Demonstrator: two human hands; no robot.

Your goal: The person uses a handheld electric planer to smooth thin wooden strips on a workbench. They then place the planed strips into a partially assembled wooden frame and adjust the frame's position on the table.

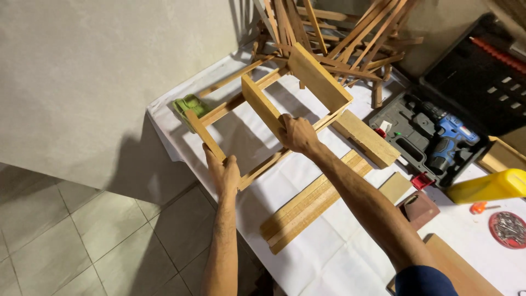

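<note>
Both my hands hold a wooden frame (pixel 257 93) made of slats and two upright boards, lying on the white table (pixel 329 257). My left hand (pixel 223 171) grips the frame's near corner at the table's edge. My right hand (pixel 297 133) clasps the lower end of the nearer upright board (pixel 262 105). The second board (pixel 319 77) stands parallel behind it.
Loose wooden slats (pixel 312 204) and a thick block (pixel 366 138) lie right of the frame. A stack of wooden frames (pixel 334 33) sits at the back. An open black case holds a blue drill (pixel 446 134). Also there: yellow bottle (pixel 487 186), green object (pixel 189 104), red dish of screws (pixel 509 229).
</note>
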